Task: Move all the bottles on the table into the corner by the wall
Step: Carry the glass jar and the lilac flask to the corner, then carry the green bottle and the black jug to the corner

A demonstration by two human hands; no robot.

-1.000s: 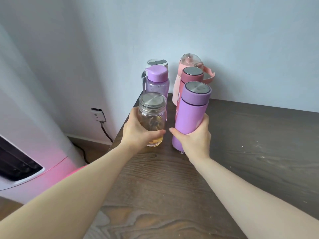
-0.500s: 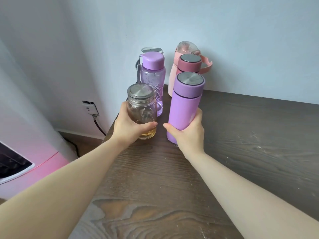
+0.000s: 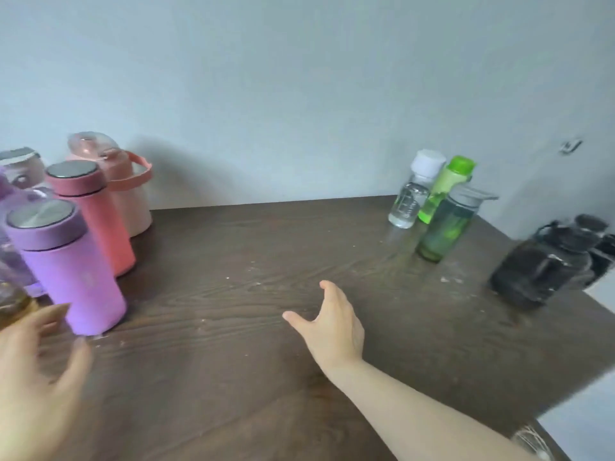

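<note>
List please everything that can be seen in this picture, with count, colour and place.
purple flask: 1, purple with metal lid, front of left group
coral flask: 1, coral-pink with metal lid, behind the purple flask
pink jug: 1, pale pink with loop handle, by the wall, left
clear purple bottle: 1, at left edge, partly hidden
glass jar: 1, amber liquid, left edge, mostly cut off
clear bottle: 1, white cap, right, near wall
lime bottle: 1, bright green, beside the clear bottle
green bottle: 1, grey lid, in front of those two
black jug: 1, dark, far right
table: 1, dark wood
left hand: open, near the purple flask
right hand: open, over table centre
</note>
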